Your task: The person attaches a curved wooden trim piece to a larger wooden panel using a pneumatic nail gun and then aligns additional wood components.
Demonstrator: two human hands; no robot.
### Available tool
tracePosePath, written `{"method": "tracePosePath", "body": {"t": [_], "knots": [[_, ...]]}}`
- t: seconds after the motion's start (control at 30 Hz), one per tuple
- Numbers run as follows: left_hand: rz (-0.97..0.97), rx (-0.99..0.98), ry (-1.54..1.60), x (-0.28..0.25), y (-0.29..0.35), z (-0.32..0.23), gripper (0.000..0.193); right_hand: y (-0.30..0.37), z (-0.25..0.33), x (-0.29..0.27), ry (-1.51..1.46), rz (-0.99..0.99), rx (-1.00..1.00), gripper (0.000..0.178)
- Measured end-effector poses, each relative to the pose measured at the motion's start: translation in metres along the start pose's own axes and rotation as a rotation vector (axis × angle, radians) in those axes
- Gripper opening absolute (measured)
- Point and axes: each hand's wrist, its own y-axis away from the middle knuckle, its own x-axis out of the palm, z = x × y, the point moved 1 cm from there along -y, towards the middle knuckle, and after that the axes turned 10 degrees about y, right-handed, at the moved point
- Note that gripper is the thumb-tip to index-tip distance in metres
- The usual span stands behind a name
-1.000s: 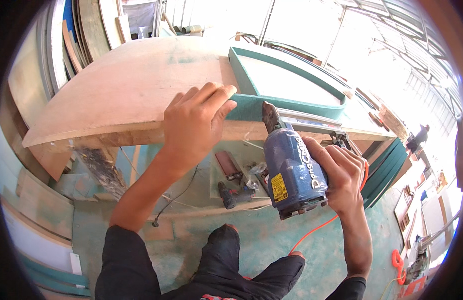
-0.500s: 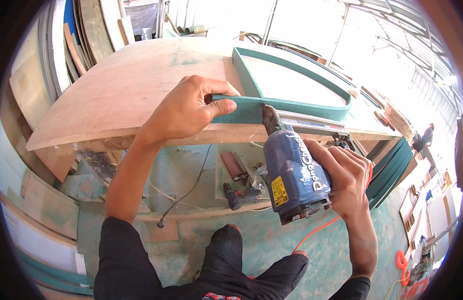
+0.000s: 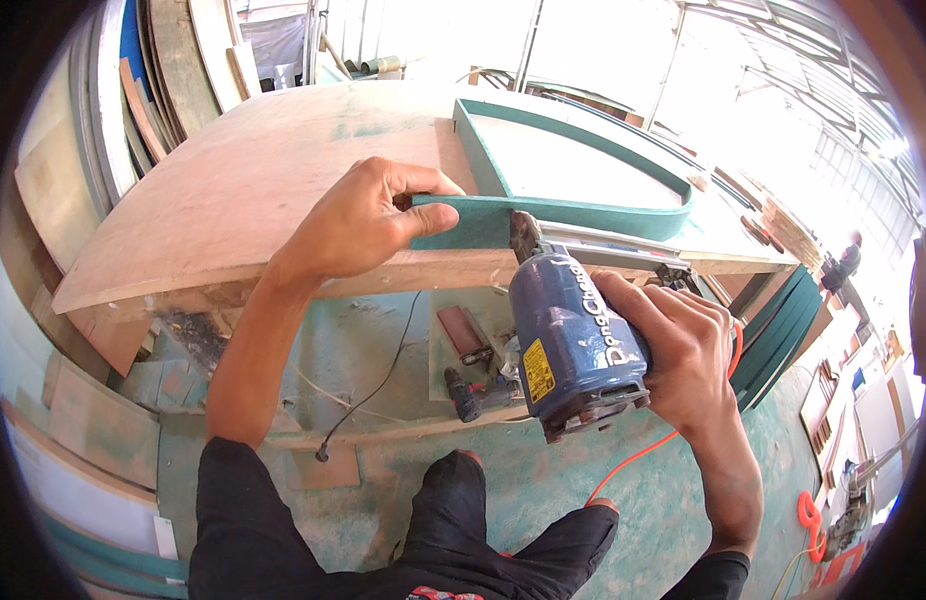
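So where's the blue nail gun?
In the head view, the nail gun is just right of centre, in the right hand, its nose at the green strip.

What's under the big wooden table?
Under the table, I see a dark drill, a black cable and a reddish-brown piece. The blue nail gun and left forearm cover other parts, so I can't tell what's behind them.

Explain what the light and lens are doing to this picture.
Head view: glare washes much of the background beyond the worktable nearly white; in the head view, its front edge bows and the corners go black; same head view, small highlights shine on the blue nail gun, while the left hand and right hand look fairly sharp.
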Motion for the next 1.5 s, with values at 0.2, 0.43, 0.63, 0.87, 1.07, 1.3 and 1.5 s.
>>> {"method": "tracePosePath", "body": {"t": [0.2,0.43,0.63,0.87,1.07,1.3,1.5], "knots": [[0.016,-0.030,0.044,0.000,0.000,-0.006,0.028,0.002,0.001,-0.001,0.014,0.012,0.006,0.075],[0.014,-0.020,0.031,0.000,-0.003,-0.004,0.029,0.011,-0.008,-0.001,0.048,0.025,-0.044,0.085],[-0.037,0.006,-0.004,0.000,0.001,0.005,0.029,0.052,0.000,0.004,-0.038,0.006,-0.044,0.065],[-0.046,0.024,0.041,0.004,0.007,-0.005,0.027,0.131,0.011,0.037,-0.280,0.190,0.224,0.058],[-0.074,0.100,0.015,0.005,0.009,0.003,0.038,0.174,0.010,0.096,-0.426,0.248,0.357,0.063],[-0.070,0.154,-0.030,0.010,0.007,0.007,0.039,0.224,0.024,0.132,-0.460,0.305,0.525,0.068],[-0.204,0.271,-0.202,0.018,0.003,0.000,0.024,0.280,0.046,0.156,-0.626,0.246,0.861,0.031]]}}
